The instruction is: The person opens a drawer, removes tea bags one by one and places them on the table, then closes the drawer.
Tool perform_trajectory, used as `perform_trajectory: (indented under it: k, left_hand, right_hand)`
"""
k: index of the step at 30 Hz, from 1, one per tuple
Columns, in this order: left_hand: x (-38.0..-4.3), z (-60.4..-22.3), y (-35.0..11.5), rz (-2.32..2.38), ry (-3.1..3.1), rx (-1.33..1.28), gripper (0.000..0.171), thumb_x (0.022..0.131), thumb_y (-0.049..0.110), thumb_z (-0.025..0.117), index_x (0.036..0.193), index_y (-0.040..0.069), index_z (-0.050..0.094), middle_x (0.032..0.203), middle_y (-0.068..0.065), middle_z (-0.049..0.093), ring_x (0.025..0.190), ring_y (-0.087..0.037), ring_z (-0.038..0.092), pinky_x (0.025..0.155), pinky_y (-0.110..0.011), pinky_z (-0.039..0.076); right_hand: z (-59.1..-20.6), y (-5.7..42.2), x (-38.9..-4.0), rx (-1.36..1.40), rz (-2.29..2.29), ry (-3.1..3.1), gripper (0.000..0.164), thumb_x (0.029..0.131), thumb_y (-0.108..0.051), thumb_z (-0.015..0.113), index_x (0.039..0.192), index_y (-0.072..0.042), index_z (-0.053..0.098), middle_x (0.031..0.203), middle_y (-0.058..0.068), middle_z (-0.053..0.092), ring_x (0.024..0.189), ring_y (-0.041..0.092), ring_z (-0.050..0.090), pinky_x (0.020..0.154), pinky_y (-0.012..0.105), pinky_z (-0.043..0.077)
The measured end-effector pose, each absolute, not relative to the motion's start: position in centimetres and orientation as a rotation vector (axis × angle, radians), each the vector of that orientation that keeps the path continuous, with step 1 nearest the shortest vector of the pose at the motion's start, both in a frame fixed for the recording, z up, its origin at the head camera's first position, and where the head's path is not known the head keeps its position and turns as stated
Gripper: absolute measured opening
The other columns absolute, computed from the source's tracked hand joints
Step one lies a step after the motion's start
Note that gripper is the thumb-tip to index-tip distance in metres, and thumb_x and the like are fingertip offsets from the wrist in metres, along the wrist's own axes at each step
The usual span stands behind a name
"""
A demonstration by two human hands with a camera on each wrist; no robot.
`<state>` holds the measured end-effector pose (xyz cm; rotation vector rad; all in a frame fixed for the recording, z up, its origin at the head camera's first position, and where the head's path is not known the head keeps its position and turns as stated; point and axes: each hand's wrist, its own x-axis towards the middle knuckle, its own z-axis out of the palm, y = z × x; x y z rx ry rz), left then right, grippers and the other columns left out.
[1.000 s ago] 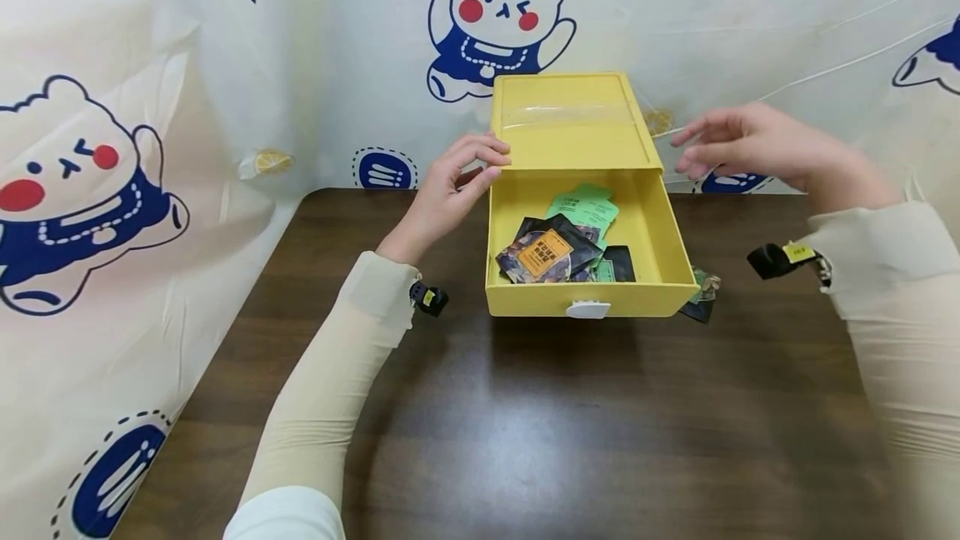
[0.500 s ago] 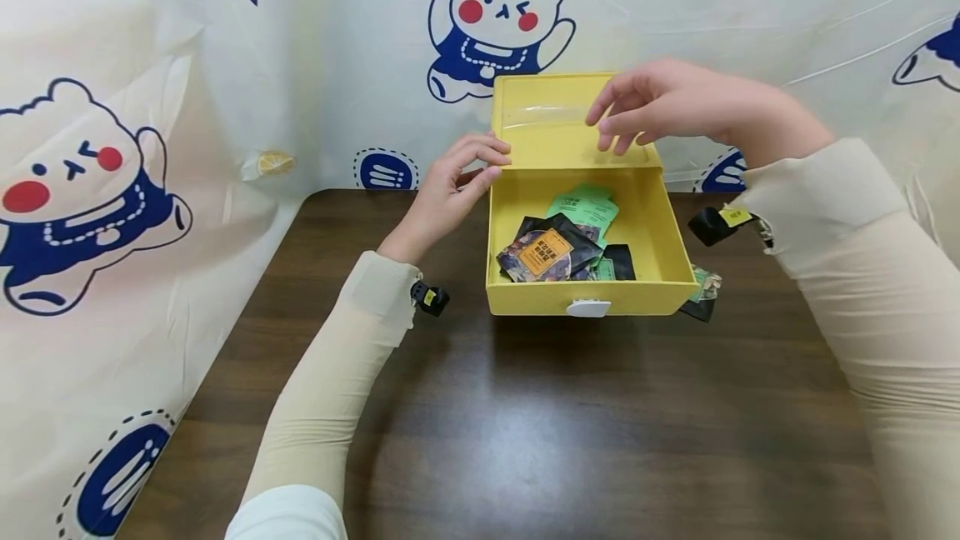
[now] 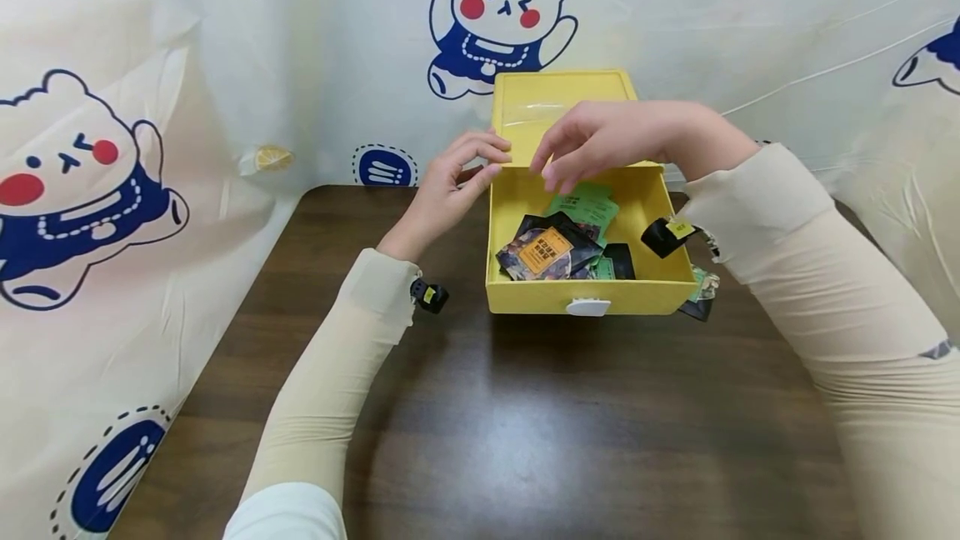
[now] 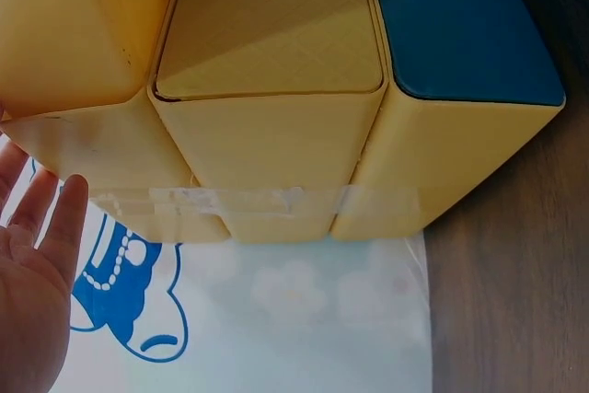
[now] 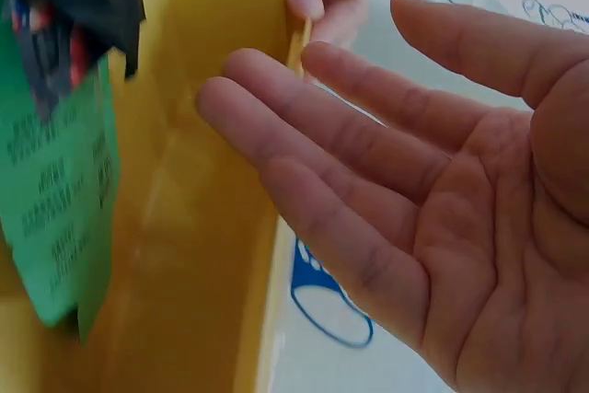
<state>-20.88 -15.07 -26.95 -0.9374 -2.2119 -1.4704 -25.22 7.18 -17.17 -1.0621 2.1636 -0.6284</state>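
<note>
A yellow drawer [image 3: 517,297] with a white handle [image 3: 588,307] stands pulled out of a yellow drawer box [image 3: 516,119]. Inside lie a dark sachet with an orange label [image 3: 546,253] and several green sachets [image 3: 583,208]. My left hand [image 3: 450,190] rests its fingertips at the box's left front edge; in the left wrist view its fingers [image 4: 64,227] are straight against the yellow side. Above the back of the drawer hovers my right hand [image 3: 618,140], fingers relaxed. The right wrist view shows its palm [image 5: 460,218] holding nothing, with a green sachet [image 5: 60,200] nearby.
Another dark sachet [image 3: 701,298] lies on the brown table [image 3: 525,432], just right of the drawer. A white printed curtain [image 3: 360,40] hangs behind and to the left. Clear tape [image 4: 221,201] runs across the box's yellow sections in the left wrist view.
My right hand has swung left from beside the box, across its top, to over the back of the drawer. The left hand and the sachets stay put.
</note>
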Motion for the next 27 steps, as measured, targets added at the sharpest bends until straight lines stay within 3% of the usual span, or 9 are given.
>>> perform_trajectory:
  k: [10, 15, 22, 27]
  left_hand:
    - [-20.9, -27.1, -15.2, -1.457, -2.224, -0.93, 0.013, 0.091, -0.002, 0.052, 0.101, -0.006, 0.059, 0.119, -0.019, 0.052, 0.123, -0.018, 0.037, 0.092, -0.036, 0.047]
    - [-20.9, -27.0, -15.2, -1.462, -2.222, -0.932, 0.013, 0.09, -0.002, 0.052, 0.101, -0.006, 0.059, 0.119, -0.019, 0.052, 0.123, -0.016, 0.037, 0.092, -0.036, 0.047]
    - [-20.9, -27.0, -15.1, -1.48, -2.209, -0.947, 0.014, 0.091, -0.001, 0.052, 0.101, -0.006, 0.059, 0.118, -0.019, 0.052, 0.123, -0.019, 0.037, 0.092, -0.042, 0.046]
    - [-20.9, -27.0, -15.2, -1.48, -2.201, -0.947, 0.013, 0.09, -0.002, 0.052, 0.101, -0.006, 0.059, 0.118, -0.02, 0.052, 0.124, -0.021, 0.036, 0.091, -0.045, 0.046]
  right_hand:
    - [-18.8, 4.7, -24.5, -1.139, -0.357, 2.071, 0.038, 0.095, -0.024, 0.048, 0.127, -0.005, 0.052, 0.124, 0.01, 0.055, 0.106, 0.02, 0.049, 0.1, 0.044, 0.036]
    - [-19.3, 3.9, -24.2, -1.068, -0.327, 2.093, 0.034, 0.095, -0.02, 0.047, 0.125, -0.005, 0.054, 0.118, 0.009, 0.057, 0.102, 0.022, 0.05, 0.097, 0.042, 0.038]
    - [-19.9, 3.2, -23.9, -1.062, -0.286, 2.05, 0.031, 0.095, -0.016, 0.046, 0.122, -0.004, 0.055, 0.108, 0.01, 0.059, 0.092, 0.024, 0.05, 0.083, 0.037, 0.044]
    - [-20.1, 2.8, -23.6, -1.058, -0.274, 2.043, 0.026, 0.095, -0.016, 0.046, 0.114, -0.004, 0.06, 0.103, 0.009, 0.061, 0.091, 0.023, 0.053, 0.086, 0.038, 0.046]
